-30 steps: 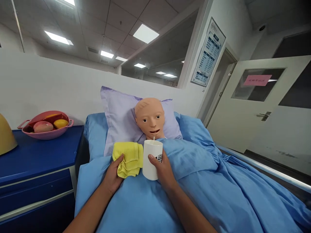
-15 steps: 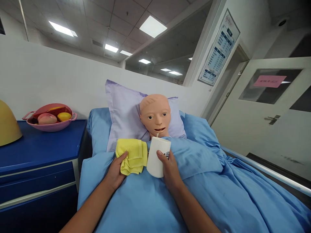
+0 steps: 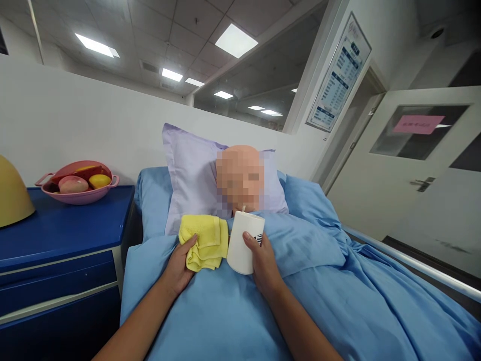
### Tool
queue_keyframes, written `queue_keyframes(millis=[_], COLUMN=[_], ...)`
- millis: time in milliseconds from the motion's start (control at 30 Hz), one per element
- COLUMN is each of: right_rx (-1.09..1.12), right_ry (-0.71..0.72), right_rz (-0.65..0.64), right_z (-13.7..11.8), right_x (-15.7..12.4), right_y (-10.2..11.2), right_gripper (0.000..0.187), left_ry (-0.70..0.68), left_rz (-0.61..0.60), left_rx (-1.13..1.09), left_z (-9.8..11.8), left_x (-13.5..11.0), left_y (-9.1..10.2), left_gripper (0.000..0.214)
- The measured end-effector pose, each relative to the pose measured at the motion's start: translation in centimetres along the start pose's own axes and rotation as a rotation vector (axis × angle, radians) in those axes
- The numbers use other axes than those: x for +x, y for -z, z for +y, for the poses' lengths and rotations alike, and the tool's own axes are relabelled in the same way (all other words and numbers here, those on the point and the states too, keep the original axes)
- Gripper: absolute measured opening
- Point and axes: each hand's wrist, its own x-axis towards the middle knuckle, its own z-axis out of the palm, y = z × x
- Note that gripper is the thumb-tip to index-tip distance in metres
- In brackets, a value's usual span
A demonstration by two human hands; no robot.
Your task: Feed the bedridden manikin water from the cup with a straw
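A folded yellow towel is gripped in my left hand, thumb on top. My right hand is wrapped round a white cup with a dark striped print on its side. The cup tilts slightly, and a pale straw sticks up from it toward the mouth area of a manikin head, which is pixelated. Towel and cup are side by side, their edges almost meeting. The manikin lies against a lilac pillow, its body hidden under a blue quilt.
To the left, a blue bedside cabinet carries a pink basket of fruit and a yellow rounded object. A bed rail runs along the right side. Beyond it is a door with a pink sign.
Both hands hold almost the same place. The cup and straw have barely shifted, and the manikin's head is now blurred over by pixelation.
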Motion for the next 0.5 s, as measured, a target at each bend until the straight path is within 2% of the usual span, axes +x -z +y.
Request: queue_keyframes(millis=[200, 500], right_rx=[0.047, 0.08], right_ry=[-0.01, -0.023], right_rz=[-0.014, 0.0], right_z=[-0.12, -0.38], right_x=[0.11, -0.02], right_y=[0.03, -0.19], right_gripper=[0.041, 0.046], left_ry=[0.012, 0.002], left_rz=[-0.013, -0.024], left_rx=[-0.009, -0.01], left_z=[-0.01, -0.04], left_x=[-0.2, 0.02], left_y=[-0.18, -0.01], left_gripper=[0.038, 0.038])
